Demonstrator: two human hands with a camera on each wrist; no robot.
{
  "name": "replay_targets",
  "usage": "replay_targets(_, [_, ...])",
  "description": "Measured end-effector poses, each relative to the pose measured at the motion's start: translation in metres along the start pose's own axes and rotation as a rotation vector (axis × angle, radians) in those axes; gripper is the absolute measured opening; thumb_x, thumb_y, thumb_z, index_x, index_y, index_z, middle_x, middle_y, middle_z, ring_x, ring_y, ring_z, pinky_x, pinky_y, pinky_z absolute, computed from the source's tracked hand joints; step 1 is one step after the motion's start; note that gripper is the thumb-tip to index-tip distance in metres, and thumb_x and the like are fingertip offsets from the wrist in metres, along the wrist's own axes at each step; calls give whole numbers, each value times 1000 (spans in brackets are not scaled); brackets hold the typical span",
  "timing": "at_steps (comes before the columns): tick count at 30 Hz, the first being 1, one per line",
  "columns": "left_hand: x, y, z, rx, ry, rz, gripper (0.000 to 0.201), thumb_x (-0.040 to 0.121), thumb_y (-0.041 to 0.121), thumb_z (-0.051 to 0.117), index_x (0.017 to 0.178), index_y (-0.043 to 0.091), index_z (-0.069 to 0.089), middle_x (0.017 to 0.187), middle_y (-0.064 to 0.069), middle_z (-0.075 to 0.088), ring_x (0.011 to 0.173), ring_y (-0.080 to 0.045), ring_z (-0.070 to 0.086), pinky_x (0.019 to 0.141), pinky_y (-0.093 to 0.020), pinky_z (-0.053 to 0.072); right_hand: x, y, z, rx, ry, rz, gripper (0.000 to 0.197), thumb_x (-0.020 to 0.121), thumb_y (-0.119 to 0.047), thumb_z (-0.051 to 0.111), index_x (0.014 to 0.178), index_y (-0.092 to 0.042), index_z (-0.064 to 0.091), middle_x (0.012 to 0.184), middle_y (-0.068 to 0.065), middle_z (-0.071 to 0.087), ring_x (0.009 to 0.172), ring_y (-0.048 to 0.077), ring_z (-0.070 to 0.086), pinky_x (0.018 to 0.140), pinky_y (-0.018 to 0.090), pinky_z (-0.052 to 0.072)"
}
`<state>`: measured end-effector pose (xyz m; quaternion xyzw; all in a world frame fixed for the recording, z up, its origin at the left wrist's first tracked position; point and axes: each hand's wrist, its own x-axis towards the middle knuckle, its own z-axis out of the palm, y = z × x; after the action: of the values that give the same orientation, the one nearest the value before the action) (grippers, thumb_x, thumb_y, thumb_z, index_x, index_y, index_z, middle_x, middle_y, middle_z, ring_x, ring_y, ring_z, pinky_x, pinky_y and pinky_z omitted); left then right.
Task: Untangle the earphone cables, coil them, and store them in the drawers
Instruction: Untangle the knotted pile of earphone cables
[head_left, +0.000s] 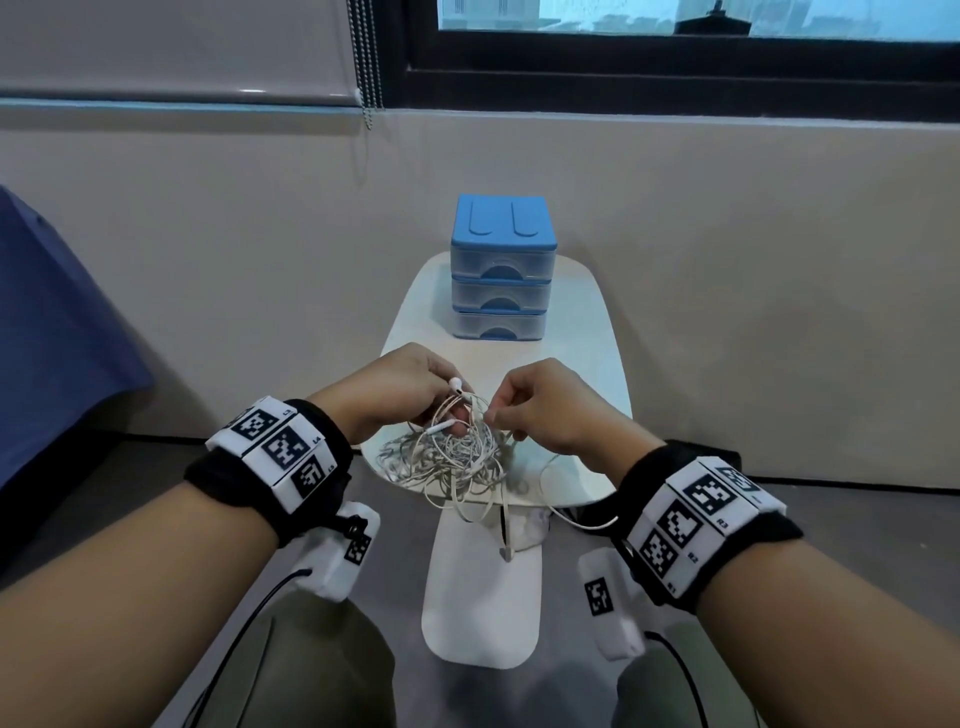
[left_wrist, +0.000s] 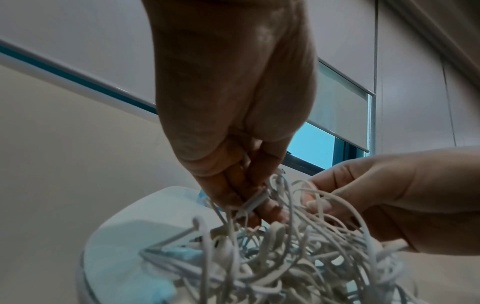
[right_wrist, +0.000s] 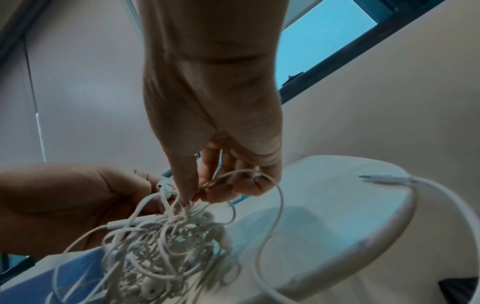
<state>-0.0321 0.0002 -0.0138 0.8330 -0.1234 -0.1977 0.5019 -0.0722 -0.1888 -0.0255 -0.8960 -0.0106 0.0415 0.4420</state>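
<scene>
The left hand (head_left: 402, 387) has its grip closed round strands at the top of the tangle of white earphone cables (head_left: 457, 457), an earbud (head_left: 456, 385) poking out by its fingers. The right hand (head_left: 545, 408) pinches a single strand of the same tangle between thumb and forefinger. The tangle lies at the near edge of the white bench (head_left: 587, 374), several loops hanging over its rim. Well behind it on the bench stands a blue three-drawer unit (head_left: 501, 267), all drawers closed.
</scene>
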Motion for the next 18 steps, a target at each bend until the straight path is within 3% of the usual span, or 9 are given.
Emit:
replay_targets(3, [0, 2, 0, 33, 24, 30, 24, 93, -12, 52, 103, -5, 73, 91, -26, 76, 73, -24, 74, 60, -25, 56, 0, -1, 0, -7, 27, -9, 14, 82, -16, 85, 75, -12, 73, 77, 7, 72, 68, 16, 61, 72, 39, 58])
replay_targets(5, [1, 4, -1, 28, 62, 54, 28, 93, -14, 48, 102, -4, 72, 86, -23, 76, 73, -27, 75, 58, -26, 54, 0, -3, -1, 3, 43, -14, 15, 80, -15, 86, 74, -13, 72, 74, 5, 71, 67, 17, 61, 69, 38, 57])
replay_targets(8, [1, 6, 0, 18, 38, 87, 33, 90, -17, 45, 104, -3, 71, 88, -23, 76, 84, -38, 76, 70, -37, 53, 0, -6, -3, 33, 78, -26, 16, 78, -12, 87, 73, -13, 72, 68, 3, 68, 64, 18, 60, 60, 33, 51])
replay_targets(9, [0, 7, 1, 26, 21, 93, 31, 90, -17, 48, 104, -3, 71, 88, -23, 76, 84, -39, 75, 69, -36, 54, 0, -7, -3, 36, 91, -32, 15, 78, -11, 86, 72, -13, 72, 66, 1, 66, 63, 17, 59, 56, 30, 48])
replay_targets(12, [-1, 7, 1, 91, 12, 117, 25, 88, -16, 57, 100, 0, 73, 75, -15, 68, 71, -29, 67, 57, -27, 51, -2, -10, -2, 24, 115, -61, 12, 77, -8, 84, 72, -13, 73, 64, 0, 65, 59, 14, 58, 51, 26, 47])
replay_targets(15, [-1, 7, -1, 109, 43, 128, 26, 89, -14, 56, 98, 2, 75, 81, -23, 69, 72, -24, 63, 65, -34, 50, -4, -10, -3, 39, 92, -79, 11, 78, -4, 80, 74, -14, 76, 65, 2, 68, 59, 14, 62, 59, 29, 52])
replay_targets(18, [-1, 8, -3, 44, 89, 119, 25, 93, -11, 54, 102, 0, 75, 84, -14, 75, 73, -22, 66, 70, -37, 51, -5, -7, -9, 75, 69, -76, 13, 79, 0, 79, 81, -12, 75, 65, 2, 69, 58, 12, 66, 61, 26, 53])
